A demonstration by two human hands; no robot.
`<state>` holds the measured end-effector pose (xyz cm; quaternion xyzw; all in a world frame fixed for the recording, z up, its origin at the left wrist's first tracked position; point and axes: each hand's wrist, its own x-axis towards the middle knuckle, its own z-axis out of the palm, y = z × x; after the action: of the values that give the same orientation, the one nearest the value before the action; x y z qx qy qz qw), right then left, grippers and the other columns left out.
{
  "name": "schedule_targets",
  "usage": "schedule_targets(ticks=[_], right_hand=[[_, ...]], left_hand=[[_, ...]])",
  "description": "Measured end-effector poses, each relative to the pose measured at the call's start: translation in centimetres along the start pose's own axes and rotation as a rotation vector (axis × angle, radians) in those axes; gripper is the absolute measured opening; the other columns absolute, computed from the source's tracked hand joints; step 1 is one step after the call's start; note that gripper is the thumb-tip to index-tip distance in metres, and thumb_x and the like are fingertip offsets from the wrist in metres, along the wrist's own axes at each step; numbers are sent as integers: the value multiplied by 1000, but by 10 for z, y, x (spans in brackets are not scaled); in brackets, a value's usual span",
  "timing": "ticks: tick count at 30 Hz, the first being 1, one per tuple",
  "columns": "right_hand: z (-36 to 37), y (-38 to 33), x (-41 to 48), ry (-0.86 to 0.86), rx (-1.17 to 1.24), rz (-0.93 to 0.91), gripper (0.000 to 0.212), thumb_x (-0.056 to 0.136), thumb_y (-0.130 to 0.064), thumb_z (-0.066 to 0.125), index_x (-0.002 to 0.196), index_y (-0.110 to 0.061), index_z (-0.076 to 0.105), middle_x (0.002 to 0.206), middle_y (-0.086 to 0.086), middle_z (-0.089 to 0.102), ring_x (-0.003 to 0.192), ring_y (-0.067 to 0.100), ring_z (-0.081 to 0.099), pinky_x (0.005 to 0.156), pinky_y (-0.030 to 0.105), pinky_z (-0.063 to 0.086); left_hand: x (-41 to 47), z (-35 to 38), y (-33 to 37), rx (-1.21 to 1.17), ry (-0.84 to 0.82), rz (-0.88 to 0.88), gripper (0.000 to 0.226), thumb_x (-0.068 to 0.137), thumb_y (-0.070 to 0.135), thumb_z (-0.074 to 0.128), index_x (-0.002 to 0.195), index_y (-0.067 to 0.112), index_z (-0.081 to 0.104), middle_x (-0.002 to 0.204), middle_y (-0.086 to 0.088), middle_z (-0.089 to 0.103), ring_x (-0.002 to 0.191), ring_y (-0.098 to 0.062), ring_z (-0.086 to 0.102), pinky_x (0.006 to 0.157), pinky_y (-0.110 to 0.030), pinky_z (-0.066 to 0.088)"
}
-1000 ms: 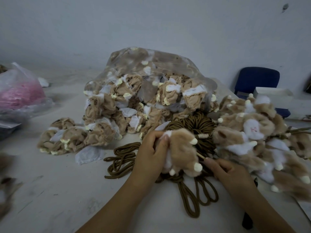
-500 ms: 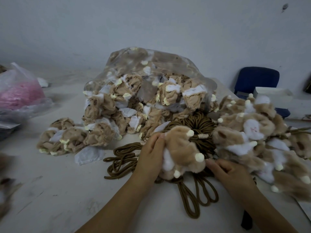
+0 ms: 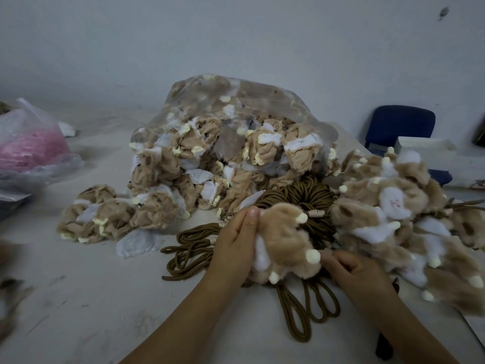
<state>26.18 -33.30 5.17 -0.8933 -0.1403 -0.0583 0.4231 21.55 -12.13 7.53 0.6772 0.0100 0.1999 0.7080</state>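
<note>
Two hands meet over a pale table (image 3: 105, 311), just past some loops of brown cord (image 3: 309, 306) that spill toward the near edge. The left hand (image 3: 233, 248) grips the left flank of the plush toy (image 3: 286, 243), fingers wrapped under it and thumb pressed upright against the fur. The right hand (image 3: 359, 271) lies at the toy's lower right edge with its fingers curled inward. Their tips are tucked under the fur, so I cannot tell whether they pinch the toy, a cord or nothing.

The toy is held just above the cord bundle, tan fur outward, with white belly and cream nubs showing. It seems to be between turning and finishing: the skin is already fur-side out, and the hands look busy shaping it or fitting a cord. Next, the right fingers probably need a firm hold at the opening while the left steadies the body.

Right of the hands lies a heap of finished toys (image 3: 393, 206); left, a few inside-out skins (image 3: 105, 216). Farther back is a clear bag (image 3: 228, 143) full of such skins, then a pink-filled bag (image 3: 29, 148) far left and a blue chair (image 3: 399, 124) far right.
</note>
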Motion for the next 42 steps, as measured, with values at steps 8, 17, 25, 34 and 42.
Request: schedule_targets(ticks=[8, 17, 25, 34, 42], right_hand=[[-1, 2, 0, -3, 72, 34, 65, 68, -60, 53, 60, 5, 46, 47, -1, 39, 43, 3, 38, 44, 14, 33], [-1, -1, 0, 2, 126, 57, 65, 67, -59, 53, 63, 6, 53, 49, 1, 45, 42, 1, 42, 44, 12, 33], [0, 0, 0, 9, 126, 56, 66, 69, -58, 54, 63, 8, 51, 50, 4, 44, 42, 3, 41, 44, 13, 33], [-1, 5, 1, 17, 165, 81, 62, 69, -57, 57, 61, 5, 54, 48, 1, 46, 43, 4, 43, 43, 11, 34], [-2, 5, 0, -2, 138, 19, 68, 67, -59, 56, 62, 8, 50, 51, 6, 44, 43, 4, 41, 45, 13, 35]], left_hand=[[3, -4, -2, 8, 5, -11, 39, 95, 56, 43, 89, 26, 67, 92, -10, 69, 90, -26, 66, 84, -48, 53], [1, -3, 0, 178, -92, 42, 26, 86, 58, 49, 89, 37, 63, 81, 12, 68, 74, -1, 63, 62, -17, 49], [2, -5, 0, 54, -69, -2, 22, 84, 54, 54, 85, 37, 68, 84, 6, 72, 79, -6, 66, 66, -22, 53], [6, -8, 0, -108, -22, -83, 29, 83, 52, 53, 85, 29, 72, 89, -1, 74, 83, -14, 68, 71, -27, 56], [4, -6, 1, -29, -58, -59, 27, 83, 51, 54, 81, 31, 72, 87, -6, 72, 81, -16, 66, 73, -38, 55]])
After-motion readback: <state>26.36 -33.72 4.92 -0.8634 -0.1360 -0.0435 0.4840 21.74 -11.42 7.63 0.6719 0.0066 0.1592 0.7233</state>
